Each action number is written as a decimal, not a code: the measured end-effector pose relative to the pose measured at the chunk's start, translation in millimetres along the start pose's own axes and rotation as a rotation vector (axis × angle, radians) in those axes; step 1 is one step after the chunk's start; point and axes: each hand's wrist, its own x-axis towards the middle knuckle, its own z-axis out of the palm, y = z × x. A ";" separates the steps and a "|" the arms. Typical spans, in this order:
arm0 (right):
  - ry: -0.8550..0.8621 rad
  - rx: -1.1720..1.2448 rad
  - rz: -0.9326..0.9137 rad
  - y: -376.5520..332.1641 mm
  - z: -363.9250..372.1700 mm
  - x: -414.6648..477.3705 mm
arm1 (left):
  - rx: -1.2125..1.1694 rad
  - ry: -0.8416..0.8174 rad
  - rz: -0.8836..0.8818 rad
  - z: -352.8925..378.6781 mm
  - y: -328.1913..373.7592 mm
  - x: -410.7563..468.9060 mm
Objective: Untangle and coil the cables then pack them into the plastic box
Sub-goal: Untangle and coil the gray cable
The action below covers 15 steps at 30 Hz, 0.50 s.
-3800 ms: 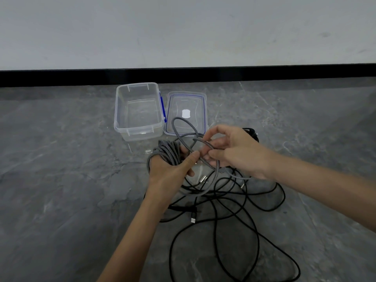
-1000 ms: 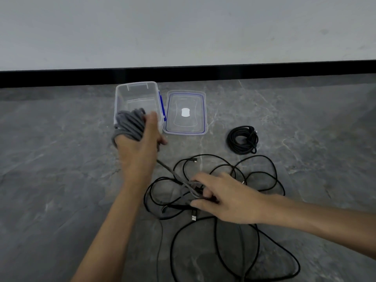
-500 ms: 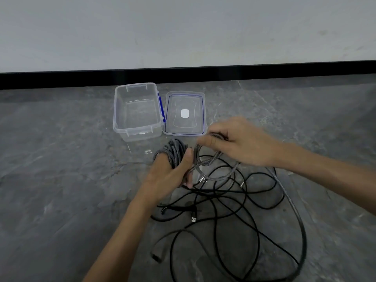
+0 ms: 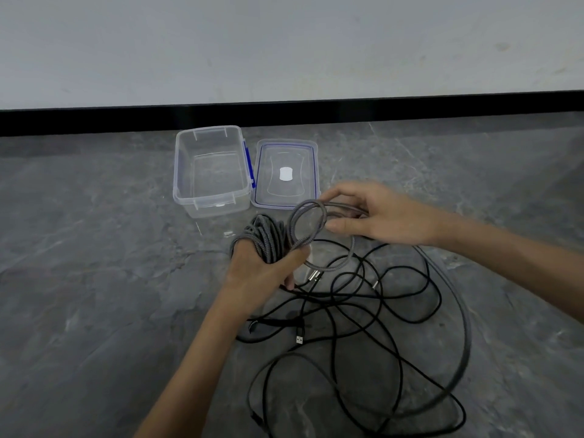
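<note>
The clear rectangular plastic box (image 4: 215,208) stands on the grey stone floor (image 4: 94,279), with its flat clear plastic lid (image 4: 286,197) just beside it on the right. In front of both, the left hand (image 4: 262,273) holds the grey braided cable (image 4: 268,238), which is coiled around it. To its right, the right hand (image 4: 379,216) pinches a loop of that cable. Thin black cables (image 4: 363,311) lie tangled on the floor below the 2 hands.

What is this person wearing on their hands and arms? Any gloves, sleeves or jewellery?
Nothing that shows. The left hand and right hand are bare, with no gloves, rings or watch visible. The left forearm and right forearm are bare too, and no sleeve reaches into the frame.
</note>
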 end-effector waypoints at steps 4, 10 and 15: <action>0.051 -0.074 -0.001 7.4 0.1 0.8 | 0.013 0.028 -0.012 0.8 -1.3 0.7; 0.134 -0.082 0.114 14.0 0.2 1.5 | 0.046 0.088 -0.009 -2.9 -5.0 2.7; 0.244 -0.433 -0.046 18.3 -3.6 2.9 | 0.145 0.043 0.010 -4.4 -1.6 2.4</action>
